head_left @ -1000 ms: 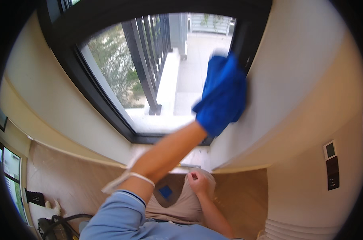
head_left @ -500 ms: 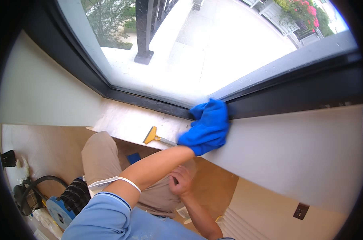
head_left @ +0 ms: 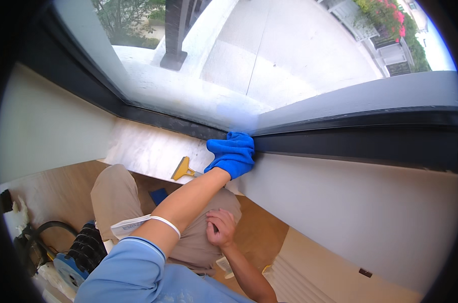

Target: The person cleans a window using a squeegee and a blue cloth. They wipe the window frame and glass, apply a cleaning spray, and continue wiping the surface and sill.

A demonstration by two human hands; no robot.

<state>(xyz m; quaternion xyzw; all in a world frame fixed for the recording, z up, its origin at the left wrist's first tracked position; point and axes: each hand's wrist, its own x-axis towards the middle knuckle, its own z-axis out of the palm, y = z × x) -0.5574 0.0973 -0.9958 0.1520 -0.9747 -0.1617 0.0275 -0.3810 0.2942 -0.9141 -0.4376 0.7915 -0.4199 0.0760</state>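
My left hand is covered by a blue cloth, so its fingers are hidden. It presses the bunched cloth against the black window frame, at the corner where two panes meet. Close to my left wrist, a scraper with a yellow head and grey handle lies on the pale marble sill; my forearm hides part of its handle. Lower down, my right hand rests on my leg in beige trousers, its fingers curled in with nothing visible in them.
Window glass rises beyond the frame. A white wall stands on the right. By the left wall are a blue reel, a black ribbed hose and a black cable. A white face mask hangs by its loop around my left arm.
My left hand and the blue cloth have moved left and slightly down along the frame corner. The view has shifted a little. My right hand stays on my leg.
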